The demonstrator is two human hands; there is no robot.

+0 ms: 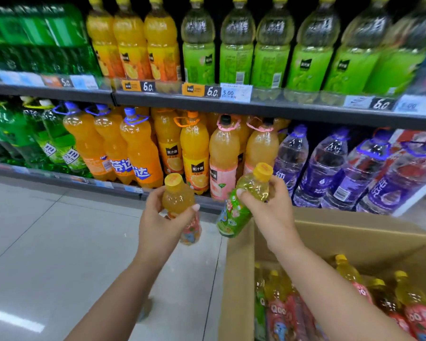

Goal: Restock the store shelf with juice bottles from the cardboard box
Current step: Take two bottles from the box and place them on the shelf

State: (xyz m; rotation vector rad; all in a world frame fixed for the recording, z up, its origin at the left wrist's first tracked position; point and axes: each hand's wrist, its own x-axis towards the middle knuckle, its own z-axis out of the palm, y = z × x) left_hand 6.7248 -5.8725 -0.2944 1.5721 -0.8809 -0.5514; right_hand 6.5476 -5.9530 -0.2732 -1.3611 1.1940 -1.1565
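My left hand (159,222) grips a small orange juice bottle (178,200) with a yellow cap, held upright in front of the bottom shelf. My right hand (271,210) grips a small green-labelled juice bottle (236,212) with a yellow cap, tilted so its cap points up and to the right. Both bottles are in the air above the floor, just left of the open cardboard box (239,279). Several more small juice bottles (280,313) with yellow caps stand inside the box at the lower right.
The store shelf (256,105) runs across the view, with large orange and green bottles on the upper level. The bottom level holds green soda, orange drinks (194,153) and purple-labelled water bottles (325,166). Grey tiled floor (47,242) lies to the left.
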